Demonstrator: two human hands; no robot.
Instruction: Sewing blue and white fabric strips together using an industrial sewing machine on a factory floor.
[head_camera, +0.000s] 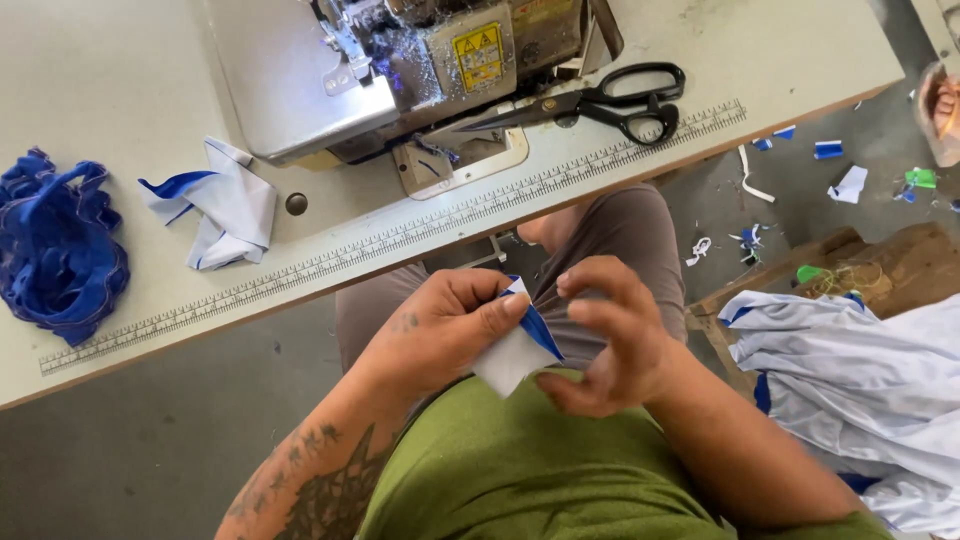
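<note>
The person sits at the near edge of a pale table (120, 70), both hands over the lap. The left hand (440, 330) pinches a small white fabric piece with a blue edge (515, 350) between thumb and fingers, its grip closed on the upper corner; the right hand (610, 335) hovers just to the right of the piece with fingers curled and loosely parted, touching at most the blue edge, though I cannot tell for certain. The step in hand looks like aligning or folding this small piece before stitching. The next move would probably call for both hands to keep the edges matched while carrying the piece to the far side, under the sewing machine (400, 70). On the table, black scissors (610, 100) lie to the right of the machine, a folded white and blue piece (225, 205) lies to its left, and a heap of blue trim (55, 245) sits at the far left. A pile of white cloth (850, 380) rests to the right, beside scraps on the floor (800, 190).
</note>
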